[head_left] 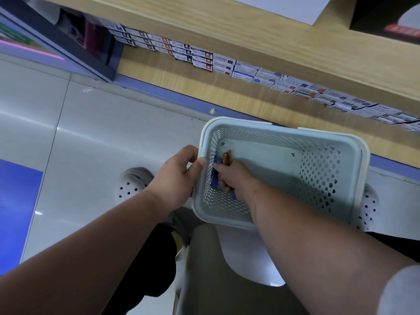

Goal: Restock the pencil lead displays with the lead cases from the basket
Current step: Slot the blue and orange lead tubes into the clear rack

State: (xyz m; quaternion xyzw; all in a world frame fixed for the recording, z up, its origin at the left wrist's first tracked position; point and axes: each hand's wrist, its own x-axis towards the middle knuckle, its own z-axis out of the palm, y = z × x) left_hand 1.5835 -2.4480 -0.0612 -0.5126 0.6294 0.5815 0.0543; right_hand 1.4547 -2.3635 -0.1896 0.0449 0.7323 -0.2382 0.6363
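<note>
Two hands at the basket, head view only. Left hand pinches the basket's near-left rim, thumb over the lip, fingers outside the wall, steadying it over the knees. Right hand is down inside at the left end, fingers curled around a small bunch of lead cases: blue ones against the perforated wall, an orange one sticking out past the knuckles. How many are held: cannot tell, the fist hides them

Rest of the basket floor looks bare, so this is probably the last handful

Cases are slim sticks; long axes run roughly away from the person, toward the shelf, orange tip pointing that way

Doing it well, my reading: keep the rim hold firm, gather the cases parallel before lifting, check none stays flat against the wall holes, then turn them to match the display boxes in the row above
</note>
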